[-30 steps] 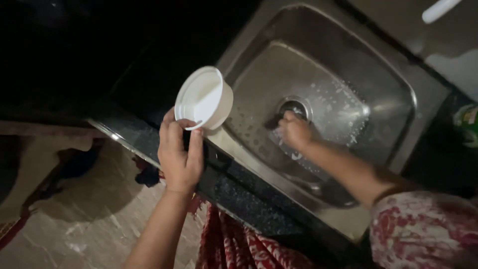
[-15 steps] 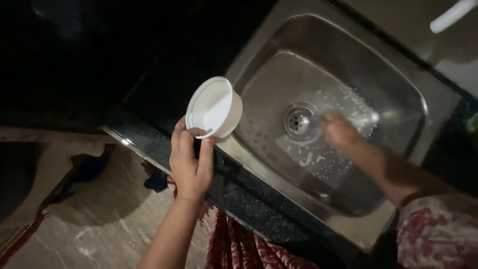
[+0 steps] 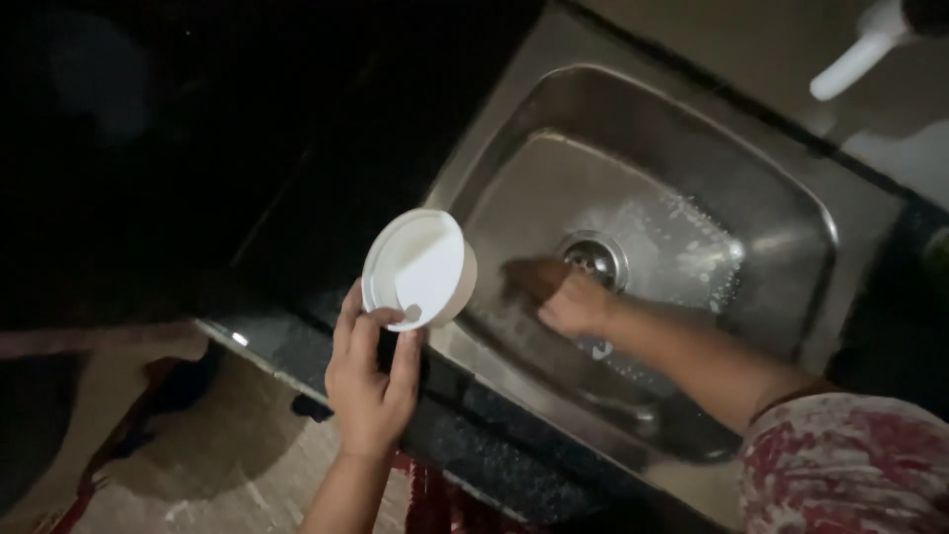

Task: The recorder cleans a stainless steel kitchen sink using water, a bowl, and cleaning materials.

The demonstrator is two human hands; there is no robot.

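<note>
Two hands: white bowl, steel sink.

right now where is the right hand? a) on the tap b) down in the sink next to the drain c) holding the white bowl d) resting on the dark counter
b: the right hand is down inside the steel sink, just beside the drain, while the left hand is the one holding the white bowl over the sink's edge.
</note>
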